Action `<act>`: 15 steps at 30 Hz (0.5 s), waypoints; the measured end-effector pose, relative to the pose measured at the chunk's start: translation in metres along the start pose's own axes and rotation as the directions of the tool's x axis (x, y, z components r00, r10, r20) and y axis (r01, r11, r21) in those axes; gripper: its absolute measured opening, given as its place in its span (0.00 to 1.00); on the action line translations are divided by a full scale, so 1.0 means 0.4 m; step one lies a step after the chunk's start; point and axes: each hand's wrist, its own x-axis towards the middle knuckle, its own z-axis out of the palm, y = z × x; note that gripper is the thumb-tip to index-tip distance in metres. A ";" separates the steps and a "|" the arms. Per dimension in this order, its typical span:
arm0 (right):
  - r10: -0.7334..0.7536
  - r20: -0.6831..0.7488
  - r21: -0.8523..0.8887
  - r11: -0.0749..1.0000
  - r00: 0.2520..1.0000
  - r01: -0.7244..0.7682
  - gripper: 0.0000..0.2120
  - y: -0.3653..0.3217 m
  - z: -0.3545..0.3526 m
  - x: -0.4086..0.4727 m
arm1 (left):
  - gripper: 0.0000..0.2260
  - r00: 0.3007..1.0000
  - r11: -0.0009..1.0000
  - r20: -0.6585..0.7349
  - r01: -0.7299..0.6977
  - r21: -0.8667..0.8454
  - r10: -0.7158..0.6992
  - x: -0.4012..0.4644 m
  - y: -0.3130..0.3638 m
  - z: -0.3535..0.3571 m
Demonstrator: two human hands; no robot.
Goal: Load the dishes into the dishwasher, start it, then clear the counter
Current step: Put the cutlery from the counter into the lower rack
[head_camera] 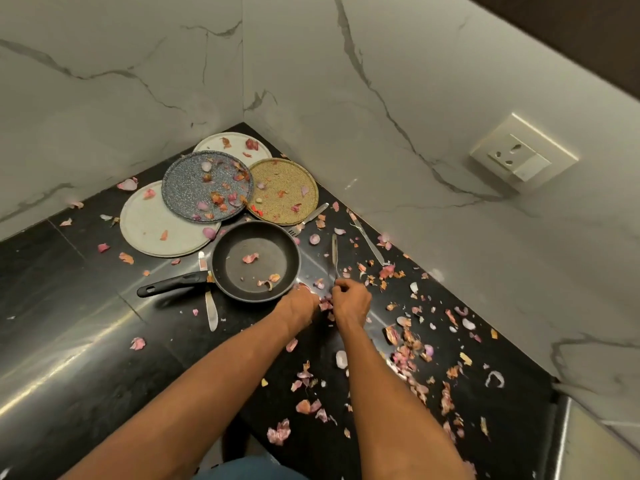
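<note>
The black polished table (79,306) runs into a corner of marble walls, and onion peels (408,344) are scattered all over it, thickest toward the right. In the corner lie four round plates overlapping each other: a white plate (156,226) at the left, a second white plate (235,142) at the back, a blue speckled plate (194,188) on top of them, and a gold plate (287,188) at the right. Just in front sits a black frying pan (256,261), handle pointing left, with a fork (308,220), knives (369,242) and a spoon (211,308) lying near it.
</note>
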 end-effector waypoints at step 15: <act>-0.075 -0.060 0.220 0.972 0.995 0.086 0.13 0.364 -0.275 -0.394 | 0.19 0.609 0.841 -0.600 -0.235 0.488 0.519 -0.299 0.186 0.229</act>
